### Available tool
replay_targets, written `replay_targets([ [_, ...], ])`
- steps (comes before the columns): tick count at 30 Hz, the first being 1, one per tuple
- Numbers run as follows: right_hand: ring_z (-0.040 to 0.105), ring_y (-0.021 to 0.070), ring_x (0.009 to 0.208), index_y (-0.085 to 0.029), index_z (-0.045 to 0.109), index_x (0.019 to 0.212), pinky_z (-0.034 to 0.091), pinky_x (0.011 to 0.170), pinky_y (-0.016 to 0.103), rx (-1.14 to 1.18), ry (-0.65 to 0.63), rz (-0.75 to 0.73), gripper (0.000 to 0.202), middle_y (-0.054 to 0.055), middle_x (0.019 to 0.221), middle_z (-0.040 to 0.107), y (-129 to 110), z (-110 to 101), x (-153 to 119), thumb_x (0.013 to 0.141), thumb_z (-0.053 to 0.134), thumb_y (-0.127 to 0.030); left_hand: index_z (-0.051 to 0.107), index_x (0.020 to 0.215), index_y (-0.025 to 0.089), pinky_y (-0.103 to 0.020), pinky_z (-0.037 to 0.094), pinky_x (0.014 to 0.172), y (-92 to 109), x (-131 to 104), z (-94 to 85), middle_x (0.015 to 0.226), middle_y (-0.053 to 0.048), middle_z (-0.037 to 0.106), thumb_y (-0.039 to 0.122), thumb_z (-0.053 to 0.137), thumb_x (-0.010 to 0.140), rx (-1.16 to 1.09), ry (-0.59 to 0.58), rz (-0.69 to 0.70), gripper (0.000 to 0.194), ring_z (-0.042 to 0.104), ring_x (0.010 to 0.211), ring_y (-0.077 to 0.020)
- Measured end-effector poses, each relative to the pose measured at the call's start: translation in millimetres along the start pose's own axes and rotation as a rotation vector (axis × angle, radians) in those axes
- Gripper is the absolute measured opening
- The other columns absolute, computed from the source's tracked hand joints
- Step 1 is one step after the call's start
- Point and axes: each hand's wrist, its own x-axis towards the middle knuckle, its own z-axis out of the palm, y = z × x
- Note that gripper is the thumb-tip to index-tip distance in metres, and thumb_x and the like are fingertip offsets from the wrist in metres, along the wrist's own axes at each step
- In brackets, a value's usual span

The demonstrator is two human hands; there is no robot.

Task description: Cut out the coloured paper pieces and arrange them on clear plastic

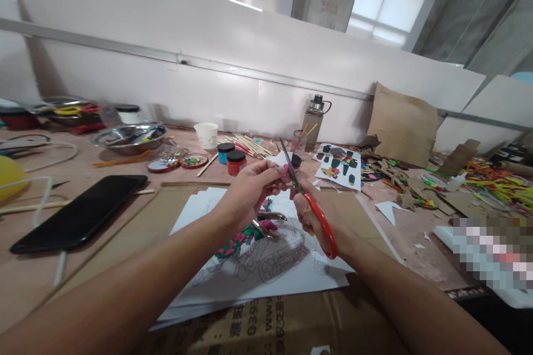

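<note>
My right hand point(310, 205) is closed on red-handled scissors point(320, 224), their blades pointing up and away. My left hand point(254, 186) pinches a small piece of white paper point(283, 160) with a pink painted part, right beside the blades. Below both hands lie sheets of paper with line drawings point(287, 266). On these sheets are green and pink painted cutouts point(239, 241), partly hidden by my left hand. A shiny metal tool with curved handles point(266, 227) rests over them; its kind is not clear.
A black phone point(81, 211) lies at the left. Blue point(226, 152) and red paint jars point(236, 162), a paper cup point(207, 136) and a bottle point(314, 122) stand behind. Painted paper point(339, 165), paper scraps point(390, 212) and coloured cords point(499, 177) lie to the right. Cardboard point(137, 222) is under the sheets.
</note>
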Motion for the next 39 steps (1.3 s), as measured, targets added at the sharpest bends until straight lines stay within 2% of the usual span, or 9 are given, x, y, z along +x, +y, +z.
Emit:
replay_targets([
  [6, 0.034, 0.0109, 0.057, -0.022, 0.048, 0.095, 0.035, 0.053, 0.023, -0.022, 0.002, 0.003, 0.035, -0.005, 0.066, 0.035, -1, -1, 0, 0.099, 0.044, -0.056, 0.065, 0.066, 0.015, -0.026, 0.041, 0.062, 0, 0, 0.1, 0.070, -0.004, 0.065, 0.027, 0.080, 0.068, 0.002, 0.002, 0.007, 0.020, 0.056, 0.063, -0.0116],
  [13, 0.033, 0.0113, 0.057, -0.023, 0.048, 0.090, 0.034, 0.053, 0.022, -0.063, 0.030, -0.009, 0.029, -0.005, 0.066, 0.034, 7, 1, 3, 0.097, 0.047, -0.051, 0.063, 0.063, 0.016, -0.026, 0.040, 0.060, 2, 1, -0.2, 0.067, -0.004, 0.065, 0.027, 0.080, 0.067, -0.009, 0.005, 0.012, 0.021, 0.057, 0.062, -0.0126],
  [16, 0.036, 0.0113, 0.059, -0.022, 0.048, 0.090, 0.035, 0.053, 0.022, -0.073, 0.018, -0.011, 0.031, -0.004, 0.070, 0.037, 2, 0, 3, 0.096, 0.049, -0.052, 0.064, 0.064, 0.016, -0.026, 0.041, 0.060, 3, 1, -0.6, 0.068, -0.004, 0.065, 0.026, 0.081, 0.067, -0.015, 0.010, 0.021, 0.020, 0.057, 0.062, -0.0126],
  [23, 0.046, 0.0138, 0.072, -0.022, 0.050, 0.089, 0.043, 0.065, 0.025, -0.092, 0.018, -0.058, 0.039, 0.001, 0.082, 0.050, -17, -4, 1, 0.095, 0.046, -0.060, 0.064, 0.065, 0.016, -0.025, 0.041, 0.059, 5, 1, -0.6, 0.067, -0.004, 0.065, 0.025, 0.080, 0.066, -0.020, 0.024, 0.028, 0.018, 0.056, 0.061, -0.0117],
  [32, 0.048, 0.0140, 0.074, -0.021, 0.051, 0.088, 0.043, 0.070, 0.026, -0.127, 0.021, -0.065, 0.039, 0.000, 0.082, 0.052, -17, -4, 1, 0.096, 0.045, -0.059, 0.065, 0.065, 0.016, -0.026, 0.039, 0.058, 5, 3, -1.8, 0.067, -0.004, 0.065, 0.025, 0.081, 0.065, -0.024, 0.033, 0.021, 0.018, 0.055, 0.060, -0.0121],
  [39, 0.050, 0.0131, 0.076, -0.021, 0.055, 0.095, 0.044, 0.069, 0.025, -0.082, 0.018, -0.095, 0.035, 0.000, 0.086, 0.056, -15, -4, 1, 0.098, 0.047, -0.055, 0.066, 0.063, 0.016, -0.025, 0.039, 0.057, 5, 3, -1.1, 0.065, -0.003, 0.064, 0.026, 0.081, 0.065, -0.023, 0.032, 0.035, 0.018, 0.053, 0.059, -0.0116],
])
